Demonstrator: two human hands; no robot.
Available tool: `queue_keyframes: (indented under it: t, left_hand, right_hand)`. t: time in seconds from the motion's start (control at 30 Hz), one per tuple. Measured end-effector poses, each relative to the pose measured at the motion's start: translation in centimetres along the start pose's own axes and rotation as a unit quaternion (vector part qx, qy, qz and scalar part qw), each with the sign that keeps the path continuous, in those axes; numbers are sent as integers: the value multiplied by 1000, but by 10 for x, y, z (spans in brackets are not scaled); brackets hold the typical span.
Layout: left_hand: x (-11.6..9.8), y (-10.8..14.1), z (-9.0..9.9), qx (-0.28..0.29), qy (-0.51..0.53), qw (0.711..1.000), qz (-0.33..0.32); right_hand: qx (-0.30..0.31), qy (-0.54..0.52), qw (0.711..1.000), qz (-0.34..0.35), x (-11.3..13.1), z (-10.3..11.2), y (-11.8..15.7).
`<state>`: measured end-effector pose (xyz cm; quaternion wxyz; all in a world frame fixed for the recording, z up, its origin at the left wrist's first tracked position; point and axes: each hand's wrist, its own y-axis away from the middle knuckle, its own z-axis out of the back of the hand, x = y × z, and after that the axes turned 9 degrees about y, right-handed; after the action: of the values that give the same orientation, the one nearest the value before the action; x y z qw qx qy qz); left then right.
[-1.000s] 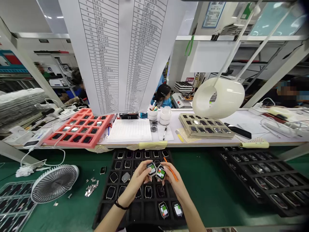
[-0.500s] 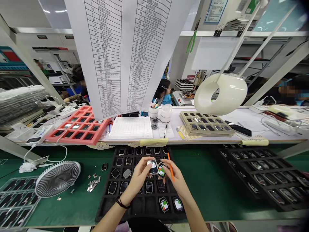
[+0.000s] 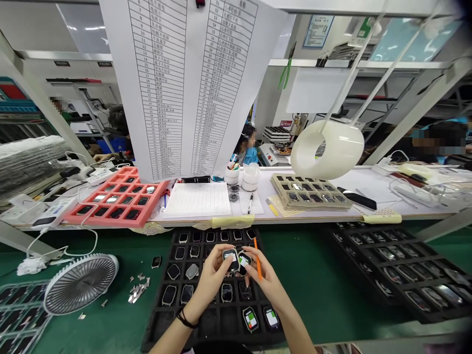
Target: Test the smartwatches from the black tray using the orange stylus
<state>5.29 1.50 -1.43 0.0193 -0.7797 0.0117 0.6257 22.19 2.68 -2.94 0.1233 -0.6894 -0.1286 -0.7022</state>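
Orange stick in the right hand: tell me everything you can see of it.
The thin orange stick is straight and slender, with a smooth, plastic-looking surface and no visible markings. It is tilted, with its upper end pointing away from the person and slightly left. Its lower part lies against the fingers of the right hand, which hold it. Its free end hangs above the black compartment tray, apparently without touching it.

Watch tray (image 3: pixel 157 322) centered, desk fan (image 3: pixel 81 284) left

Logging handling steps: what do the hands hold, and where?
Left hand: a smartwatch, by its case sides. Right hand: another smartwatch by its edges, plus an orange stick.
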Motion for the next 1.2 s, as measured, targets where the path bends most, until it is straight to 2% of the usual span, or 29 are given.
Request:
queue_keyframes:
  t: [0.37,0.63,0.73,0.87,0.97,1.03,1.13,1.2]
  left_hand:
    - [0,0,2,11,9,1000,-2]
    - [10,1,7,-1,15,1000,-13]
    - [8,1,7,21,37,999,-19]
    - [-6,8,4,75,63,995,-2]
    - [-17,15,3,123,144,982,14]
    - [-20,18,4,145,229,963,17]
    - [-21,20,8,161,338,927,17]
    - [-19,20,11,167,369,914,16]
  right_hand:
    - [-18,-19,1000,10,1,-2,-1]
    - [-22,-34,999,12,3,-4,-1]
    - [-30,-33,999,13,0,-4,-2]
    - [-33,-35,999,5,-1,-5,-3]
    - [-36,-47,998,8,2,-5,-2]
    - [-36,-57,998,10,3,-4,-1]
    - [-38,-74,996,13,4,-3,0]
    - [-37,-81,996,16,3,-3,-1]
